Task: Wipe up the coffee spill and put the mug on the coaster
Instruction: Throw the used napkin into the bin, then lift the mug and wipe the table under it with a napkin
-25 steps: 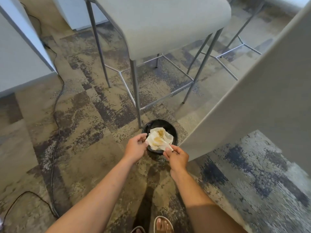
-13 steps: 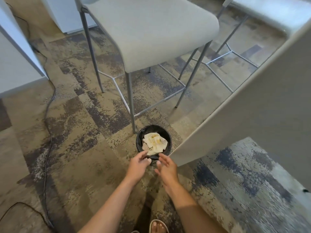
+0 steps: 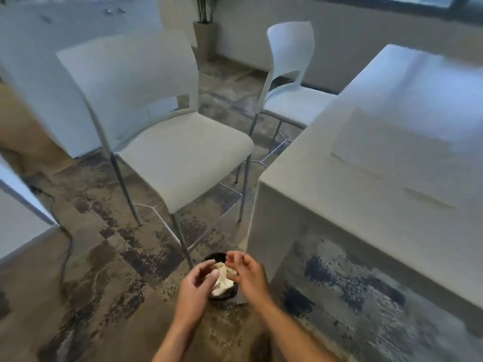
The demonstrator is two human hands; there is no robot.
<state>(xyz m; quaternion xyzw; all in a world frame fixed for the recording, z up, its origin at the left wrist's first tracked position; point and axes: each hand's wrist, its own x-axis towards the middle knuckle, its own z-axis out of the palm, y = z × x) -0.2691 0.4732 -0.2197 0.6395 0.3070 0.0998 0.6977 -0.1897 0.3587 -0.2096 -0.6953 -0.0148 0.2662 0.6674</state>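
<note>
A crumpled, coffee-stained paper towel lies in a small black bin on the carpet. My left hand hovers over the bin's left rim, fingers loosely curled and holding nothing. My right hand hovers over its right rim, also loosely curled and holding nothing. Both hands partly hide the bin. No mug or coaster is in view. The white table rises at the right, its top blurred.
A tall white stool stands just behind the bin, its metal legs close to it. A second stool stands farther back by the table. A dark cable runs along the floor at the left. A planter stands by the far wall.
The towel left my fingers and dropped into the bin. My hands drew back and now hover above it. My head has lifted, bringing the stools and table top into view.
</note>
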